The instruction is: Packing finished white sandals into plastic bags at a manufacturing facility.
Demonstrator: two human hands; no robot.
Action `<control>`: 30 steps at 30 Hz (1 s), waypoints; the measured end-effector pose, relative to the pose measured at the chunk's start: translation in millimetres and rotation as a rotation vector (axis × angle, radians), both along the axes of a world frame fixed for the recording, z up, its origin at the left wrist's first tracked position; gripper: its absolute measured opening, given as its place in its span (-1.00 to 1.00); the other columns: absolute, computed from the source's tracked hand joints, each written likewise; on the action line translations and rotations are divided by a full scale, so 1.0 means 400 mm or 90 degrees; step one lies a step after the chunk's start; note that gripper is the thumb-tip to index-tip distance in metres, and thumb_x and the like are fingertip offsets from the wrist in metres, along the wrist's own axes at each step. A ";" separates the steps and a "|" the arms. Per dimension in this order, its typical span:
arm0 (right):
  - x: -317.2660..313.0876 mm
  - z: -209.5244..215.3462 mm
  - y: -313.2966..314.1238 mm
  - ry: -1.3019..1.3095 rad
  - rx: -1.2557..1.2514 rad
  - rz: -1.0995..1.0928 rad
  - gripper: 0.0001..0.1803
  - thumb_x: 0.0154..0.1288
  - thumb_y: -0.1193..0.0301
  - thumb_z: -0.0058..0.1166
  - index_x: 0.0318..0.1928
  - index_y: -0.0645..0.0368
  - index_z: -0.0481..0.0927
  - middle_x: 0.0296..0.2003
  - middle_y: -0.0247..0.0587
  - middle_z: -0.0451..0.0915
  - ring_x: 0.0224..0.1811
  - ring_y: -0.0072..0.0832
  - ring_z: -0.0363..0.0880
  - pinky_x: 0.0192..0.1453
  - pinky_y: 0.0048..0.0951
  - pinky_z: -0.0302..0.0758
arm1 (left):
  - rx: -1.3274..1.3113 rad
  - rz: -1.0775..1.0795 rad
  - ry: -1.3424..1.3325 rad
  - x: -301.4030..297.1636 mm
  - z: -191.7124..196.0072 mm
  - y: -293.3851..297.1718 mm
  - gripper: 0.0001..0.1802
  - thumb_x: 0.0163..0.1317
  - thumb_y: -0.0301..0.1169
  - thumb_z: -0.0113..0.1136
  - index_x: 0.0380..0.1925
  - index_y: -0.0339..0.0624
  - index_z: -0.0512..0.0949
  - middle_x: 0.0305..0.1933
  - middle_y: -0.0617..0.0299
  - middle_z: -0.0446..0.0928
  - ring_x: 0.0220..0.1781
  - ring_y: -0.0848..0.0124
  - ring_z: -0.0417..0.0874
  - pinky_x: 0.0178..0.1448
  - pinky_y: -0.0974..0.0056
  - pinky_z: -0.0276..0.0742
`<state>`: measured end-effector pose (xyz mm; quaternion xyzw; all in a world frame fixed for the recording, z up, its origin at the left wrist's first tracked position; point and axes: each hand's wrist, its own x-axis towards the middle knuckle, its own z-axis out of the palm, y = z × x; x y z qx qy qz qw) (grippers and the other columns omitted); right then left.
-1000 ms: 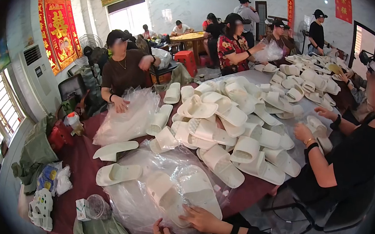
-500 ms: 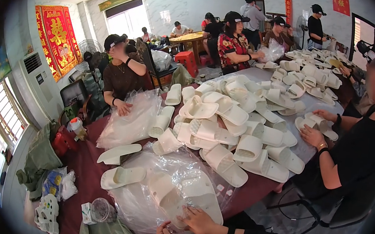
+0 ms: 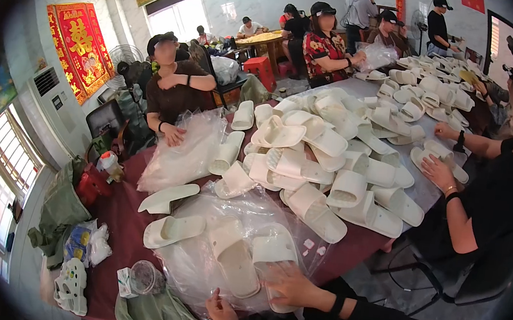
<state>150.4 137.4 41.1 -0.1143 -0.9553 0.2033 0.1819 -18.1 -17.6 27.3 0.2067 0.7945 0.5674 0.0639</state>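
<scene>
Head view, contents by size. Long table point(image 3: 123, 221), dark red cloth, running away toward the far wall. Heap of white foam slippers point(image 3: 333, 150), covering the table's middle and far end. Stack of clear plastic bags point(image 3: 184, 152), under a seated person's hand across the table. Clear plastic bag point(image 3: 219, 263), at the near edge, crumpled over two white slippers lying side by side. Right-hand slipper point(image 3: 271, 253), sole up; right hand point(image 3: 293, 285) lies flat over its near end, fingers spread, pressing rather than gripping. Left-hand slipper point(image 3: 233, 265), just beside it. Left hand point(image 3: 223, 313), at the bag's near edge, fingers curled; whether it pinches the plastic cannot be told. Small round clear container point(image 3: 145, 276), at the near left corner.
</scene>
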 end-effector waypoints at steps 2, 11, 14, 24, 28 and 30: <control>0.027 0.036 0.009 -0.043 0.009 0.009 -0.27 0.10 -0.01 0.17 0.26 -0.01 0.36 0.29 0.29 0.15 0.36 0.15 0.09 0.39 0.04 0.06 | -0.008 -0.011 0.016 0.016 -0.012 -0.003 -0.45 0.05 -0.64 0.01 0.14 -0.30 0.40 -0.05 0.10 0.39 -0.27 0.40 0.43 -0.17 0.34 0.39; 0.046 -0.029 0.018 -0.049 -0.054 0.053 -0.02 -0.11 -0.17 0.26 0.33 -0.08 0.26 0.36 0.26 -0.01 0.44 0.18 -0.12 0.45 0.13 -0.16 | 0.119 0.024 0.021 0.117 -0.055 0.044 0.14 -0.09 -0.67 0.32 0.40 -0.25 -0.25 0.29 -0.05 0.04 0.12 0.18 0.33 0.20 0.16 0.33; 0.041 0.000 0.015 -0.042 -0.048 0.068 -0.02 -0.10 -0.14 0.27 0.35 -0.08 0.23 0.37 0.22 -0.01 0.45 0.14 -0.14 0.43 0.20 -0.19 | 0.127 0.030 0.005 0.114 -0.047 0.043 0.10 -0.05 -0.66 0.28 0.39 -0.32 -0.26 0.30 -0.11 0.06 0.19 0.16 0.32 0.25 0.17 0.29; 0.019 -0.012 0.002 -0.052 -0.085 0.037 -0.16 0.01 0.05 0.25 0.31 -0.04 0.27 0.34 0.27 0.03 0.44 0.10 -0.09 0.41 0.17 -0.08 | -0.069 -0.100 0.275 0.052 -0.060 0.035 -0.70 0.20 -0.59 0.02 -0.06 -0.48 0.45 -0.20 -0.04 0.54 -0.26 0.23 0.58 -0.17 0.21 0.48; -0.001 -0.024 -0.004 0.022 0.012 -0.065 -0.28 0.08 0.08 0.20 0.25 0.03 0.35 0.31 0.38 0.03 0.37 0.19 0.04 0.36 0.15 0.05 | 0.019 -0.068 0.056 0.064 -0.028 0.042 -0.75 0.31 -0.59 -0.14 -0.09 -0.42 0.49 -0.14 0.08 0.57 -0.30 0.26 0.61 -0.16 0.31 0.51; -0.003 -0.009 -0.010 0.063 0.036 -0.115 -0.29 0.10 0.05 0.19 0.24 0.04 0.37 0.31 0.40 0.04 0.35 0.21 0.07 0.33 0.14 0.11 | 0.046 -0.055 0.007 0.074 -0.002 0.043 -0.72 0.35 -0.57 -0.17 -0.02 -0.40 0.46 -0.13 0.06 0.57 -0.28 0.27 0.62 -0.13 0.32 0.53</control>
